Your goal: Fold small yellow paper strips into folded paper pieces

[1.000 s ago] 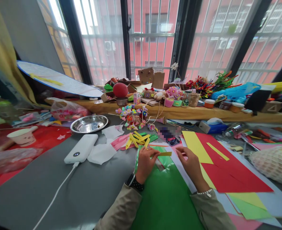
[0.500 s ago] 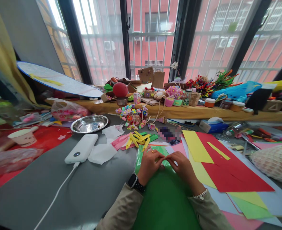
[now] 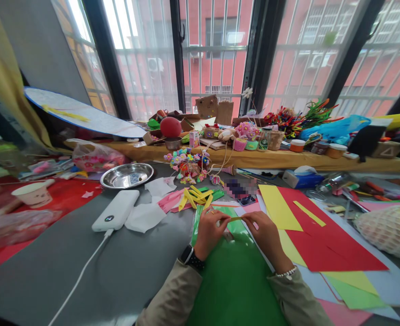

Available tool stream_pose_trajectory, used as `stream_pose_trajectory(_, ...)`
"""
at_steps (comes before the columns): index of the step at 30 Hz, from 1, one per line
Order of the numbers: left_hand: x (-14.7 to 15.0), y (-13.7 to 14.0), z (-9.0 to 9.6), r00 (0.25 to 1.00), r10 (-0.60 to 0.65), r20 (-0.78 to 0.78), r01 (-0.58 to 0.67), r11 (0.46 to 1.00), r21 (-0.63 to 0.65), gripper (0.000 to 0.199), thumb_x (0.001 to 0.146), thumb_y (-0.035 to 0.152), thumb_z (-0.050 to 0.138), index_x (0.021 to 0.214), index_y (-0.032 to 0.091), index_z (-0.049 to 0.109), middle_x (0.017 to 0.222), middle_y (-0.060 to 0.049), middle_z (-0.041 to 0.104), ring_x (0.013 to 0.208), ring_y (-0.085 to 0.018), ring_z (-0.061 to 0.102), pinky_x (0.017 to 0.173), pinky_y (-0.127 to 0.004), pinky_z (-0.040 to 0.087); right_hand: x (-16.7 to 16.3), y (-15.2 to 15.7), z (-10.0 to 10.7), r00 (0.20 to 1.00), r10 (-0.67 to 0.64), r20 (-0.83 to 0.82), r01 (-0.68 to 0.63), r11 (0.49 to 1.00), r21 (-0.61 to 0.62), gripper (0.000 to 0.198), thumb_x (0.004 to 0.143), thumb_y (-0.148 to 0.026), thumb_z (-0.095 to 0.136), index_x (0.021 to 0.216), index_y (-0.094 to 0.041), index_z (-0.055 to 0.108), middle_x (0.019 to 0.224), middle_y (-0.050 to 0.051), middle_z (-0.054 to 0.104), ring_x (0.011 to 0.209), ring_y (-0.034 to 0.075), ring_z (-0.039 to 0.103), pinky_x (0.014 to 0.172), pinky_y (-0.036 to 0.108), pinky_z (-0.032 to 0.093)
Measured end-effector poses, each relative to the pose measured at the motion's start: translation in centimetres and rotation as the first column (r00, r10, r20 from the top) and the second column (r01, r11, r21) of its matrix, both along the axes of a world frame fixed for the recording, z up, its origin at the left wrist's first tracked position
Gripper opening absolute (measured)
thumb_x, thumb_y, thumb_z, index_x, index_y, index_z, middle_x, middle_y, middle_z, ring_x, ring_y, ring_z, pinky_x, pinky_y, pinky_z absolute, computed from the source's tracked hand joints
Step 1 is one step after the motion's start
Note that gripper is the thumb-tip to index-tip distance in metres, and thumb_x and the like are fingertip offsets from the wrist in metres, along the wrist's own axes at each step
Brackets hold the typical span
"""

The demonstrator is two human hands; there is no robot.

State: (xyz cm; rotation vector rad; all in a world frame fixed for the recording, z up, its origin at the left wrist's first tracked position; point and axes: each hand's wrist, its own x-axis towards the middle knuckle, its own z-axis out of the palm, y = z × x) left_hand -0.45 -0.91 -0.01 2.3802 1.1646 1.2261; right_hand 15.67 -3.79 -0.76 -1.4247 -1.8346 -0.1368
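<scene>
A narrow yellow paper strip (image 3: 235, 219) stretches between my two hands. My left hand (image 3: 210, 231), with a watch at its wrist, pinches one end. The other end sits in the closed fingertips of my right hand (image 3: 262, 233), which has a beaded bracelet below it. Both hands are over a green sheet (image 3: 235, 276) with a shiny clear cover. Just beyond my left hand lies a pile of folded yellow paper strips (image 3: 195, 197). Green folded pieces (image 3: 216, 194) and pink paper (image 3: 169, 200) lie beside the pile.
Left of my hands are a white power bank (image 3: 116, 210) with a cable, a metal plate (image 3: 127, 175) and a paper cup (image 3: 33, 194). Red paper (image 3: 335, 240), yellow paper (image 3: 280, 208) and other sheets spread at right. Craft flowers (image 3: 188, 163) stand behind. Another person's hand blurs at far left.
My hands have moved apart from touching fingertips, so the yellow strip now shows between them. My right hand has shifted slightly right.
</scene>
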Motion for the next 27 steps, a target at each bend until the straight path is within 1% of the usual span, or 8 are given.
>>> stream_pose_trajectory(4,-0.17,0.13,0.06,0.999,0.002,0.047,0.0,1.0,-0.025,0.013,0.072,0.025,0.048,0.069,0.02,0.059,0.067,0.001,0.062,0.067,-0.013,0.055,0.082,-0.034,0.031,0.29,-0.06,0.16,1.0,-0.021,0.003,0.021,1.0,-0.008,0.015,0.076,-0.024,0.044,0.074,-0.018,0.058,0.07,0.003,0.06,0.068,0.017,0.053,0.062,0.026,0.039)
stream_pose_trajectory(7,-0.28,0.3,0.03,0.996,0.015,0.085,-0.011,0.999,-0.048,0.014,0.072,0.026,0.048,0.069,0.019,0.059,0.068,0.001,0.062,0.066,-0.013,0.055,0.078,-0.032,0.034,0.5,-0.08,0.19,0.998,-0.054,-0.015,0.054,0.998,-0.01,0.016,0.076,-0.025,0.044,0.075,-0.018,0.058,0.071,0.004,0.06,0.068,0.017,0.052,0.061,0.027,0.039)
stream_pose_trajectory(15,-0.36,0.31,-0.06,0.991,0.094,0.09,-0.088,0.994,-0.064,0.012,0.071,0.024,0.05,0.069,0.018,0.059,0.068,-0.001,0.062,0.066,-0.014,0.054,0.073,-0.031,0.037,0.52,-0.11,-0.07,0.989,-0.147,-0.007,0.147,0.989,-0.003,0.016,0.076,-0.023,0.042,0.075,-0.017,0.057,0.071,0.004,0.06,0.067,0.017,0.052,0.061,0.027,0.038)
stream_pose_trajectory(20,-0.76,0.48,-0.18,0.977,0.133,0.165,-0.12,0.989,-0.086,0.012,0.073,0.022,0.047,0.072,0.017,0.058,0.071,-0.001,0.061,0.067,-0.013,0.054,0.065,-0.026,0.041,0.93,-0.17,-0.04,0.968,-0.251,0.006,0.251,0.968,-0.02,0.016,0.076,-0.021,0.042,0.077,-0.016,0.058,0.071,0.005,0.06,0.068,0.018,0.051,0.061,0.028,0.038)
stream_pose_trajectory(21,-0.77,0.49,-0.16,0.975,0.136,0.177,-0.124,0.989,-0.078,0.012,0.074,0.022,0.046,0.073,0.017,0.057,0.071,-0.001,0.061,0.068,-0.013,0.054,0.065,-0.026,0.041,0.94,-0.16,-0.03,0.97,-0.242,0.0,0.242,0.97,-0.025,0.016,0.076,-0.021,0.043,0.077,-0.016,0.058,0.071,0.005,0.06,0.068,0.018,0.051,0.061,0.028,0.038)
stream_pose_trajectory(23,-0.68,0.46,-0.11,0.977,0.118,0.179,-0.113,0.993,-0.038,0.012,0.073,0.022,0.047,0.076,0.017,0.057,0.074,-0.002,0.06,0.073,-0.014,0.053,0.069,-0.028,0.04,0.76,-0.12,-0.04,0.985,-0.175,0.003,0.175,0.984,-0.033,0.015,0.075,-0.021,0.043,0.076,-0.017,0.058,0.071,0.004,0.06,0.068,0.018,0.051,0.062,0.028,0.039)
stream_pose_trajectory(25,-0.47,0.4,-0.13,0.986,0.062,0.158,-0.064,0.998,0.011,0.015,0.072,0.023,0.05,0.084,0.018,0.057,0.083,-0.004,0.06,0.081,-0.016,0.052,0.074,-0.03,0.039,0.37,-0.09,-0.09,0.997,-0.079,0.004,0.079,0.997,-0.024,0.014,0.075,-0.02,0.044,0.076,-0.017,0.058,0.071,0.004,0.059,0.069,0.017,0.051,0.063,0.027,0.039)
stream_pose_trajectory(27,-0.26,0.33,-0.24,0.994,-0.012,0.111,0.01,1.0,0.025,0.019,0.07,0.023,0.052,0.088,0.019,0.057,0.084,-0.004,0.059,0.082,-0.016,0.052,0.073,-0.03,0.04,-0.03,-0.08,-0.14,1.0,0.005,0.014,-0.004,1.0,-0.014,0.014,0.076,-0.02,0.043,0.076,-0.019,0.057,0.071,0.004,0.059,0.071,0.017,0.051,0.064,0.027,0.039)
